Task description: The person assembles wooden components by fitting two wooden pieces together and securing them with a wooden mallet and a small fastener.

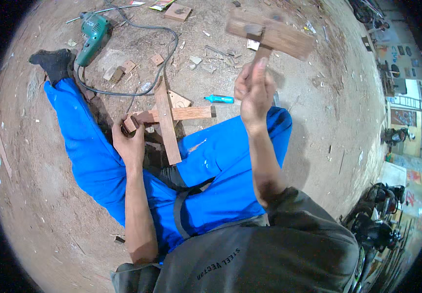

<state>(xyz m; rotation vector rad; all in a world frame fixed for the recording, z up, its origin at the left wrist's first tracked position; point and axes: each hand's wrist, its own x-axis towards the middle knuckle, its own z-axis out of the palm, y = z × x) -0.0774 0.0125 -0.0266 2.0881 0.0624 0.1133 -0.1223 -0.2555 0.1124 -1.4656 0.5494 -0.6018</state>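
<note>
You are raising a blurred brown wooden mallet [269, 33] in your right hand [255, 93], fingers closed tight round its handle, while your left hand [130, 141] is pinching a small dark chisel-like piece against the crossed reddish wooden slats [167, 117] on your blue-trousered lap. A slanted swing is risking a struck left thumb or the cross slipping. Beyond the cross, a small flat colourful packet [161, 5] is lying by the green electric drill [92, 36]; right of the cross, blurred rectangular wall posters [401, 117] are hanging.

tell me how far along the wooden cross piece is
Done: two wooden strips already lie crossed on the person's lap. In hand: the left hand steadies the end of the horizontal strip, while the right hand has a wooden mallet raised above. Left: the joint probably still needs knocking together; whether it is seated cannot be told. The green drill and blue marker lie unused on the floor.
</note>
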